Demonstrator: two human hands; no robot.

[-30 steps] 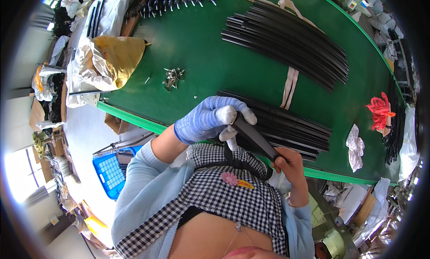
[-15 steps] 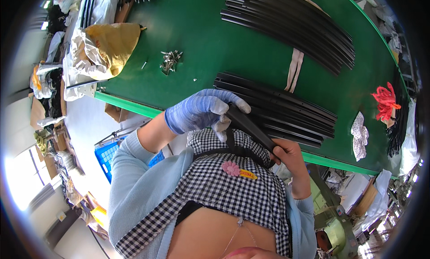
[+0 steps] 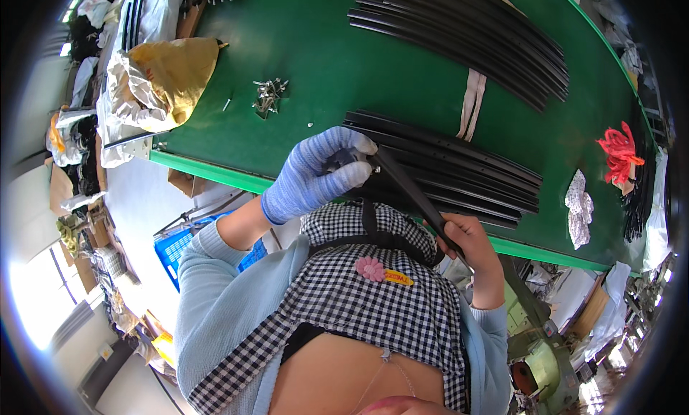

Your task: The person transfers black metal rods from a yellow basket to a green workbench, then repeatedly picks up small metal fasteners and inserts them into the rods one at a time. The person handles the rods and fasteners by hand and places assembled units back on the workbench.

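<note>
My right hand (image 3: pixel 470 244), bare, is closed around the lower part of a black tube (image 3: pixel 415 192) held slanting in front of my waist. At the tube's upper end is my left hand (image 3: pixel 316 171), in a blue and white knitted glove, thumb and forefinger pinched. A small shiny metal part (image 3: pixel 376 169) shows at those fingertips, against the tube's end; its exact shape is too small to tell. Just beyond my hands, a row of black tubes (image 3: pixel 466 167) lies on the green table (image 3: pixel 316 63), partly hidden by the held tube.
A larger bundle of black tubes (image 3: pixel 459 42) lies farther back, with a pale strap (image 3: pixel 471 103) beside it. Small metal parts (image 3: pixel 268 98) are heaped left of centre, near a yellow sack (image 3: pixel 179 78). Red ties (image 3: pixel 619 155) and a spotted cloth (image 3: pixel 578 208) lie at right.
My left hand has shifted slightly and turned, its fingertips now pinched at the tube's end with a metal part showing. The tube's lower end now reaches past my right hand.
</note>
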